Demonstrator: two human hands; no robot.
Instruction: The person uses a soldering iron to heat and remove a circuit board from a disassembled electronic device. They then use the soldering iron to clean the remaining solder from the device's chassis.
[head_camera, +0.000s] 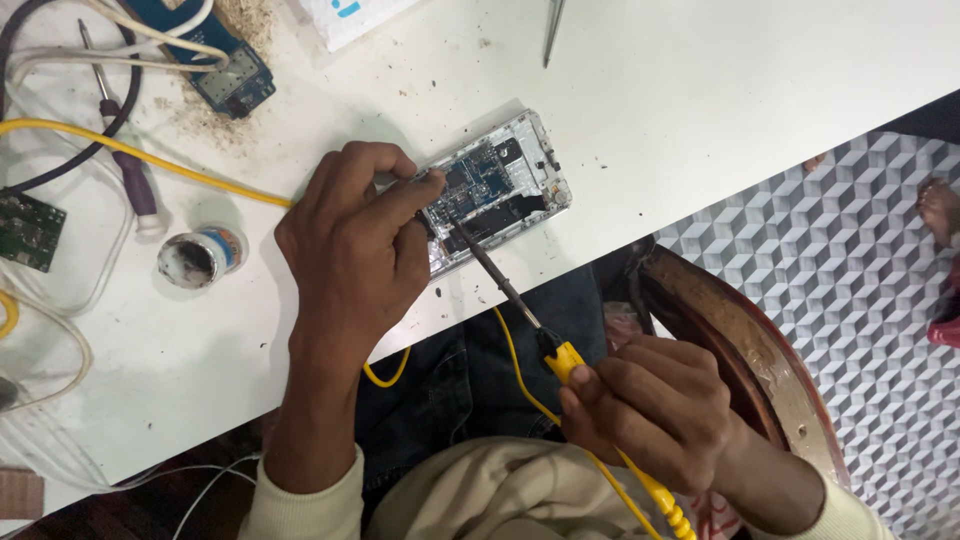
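Observation:
An opened phone (510, 170) with its blue circuit board exposed lies on the white table (700, 90). My left hand (350, 250) rests on the phone's left end, fingers curled and pinching something small that I cannot make out against the board. My right hand (650, 405) grips the yellow handle of a soldering iron (505, 285). Its dark shaft slants up to the left, and the tip touches the board near my left fingertips. The iron's yellow cord (520, 365) loops down over my lap.
Left of my hand stands a small round open tin (200, 255). A purple-handled screwdriver (125, 165), a green circuit board (28, 230), a blue board (228, 75), tangled cables and a yellow cable (150, 160) crowd the left. Tweezers (552, 30) lie at the top. A wooden chair rim (760, 360) is right.

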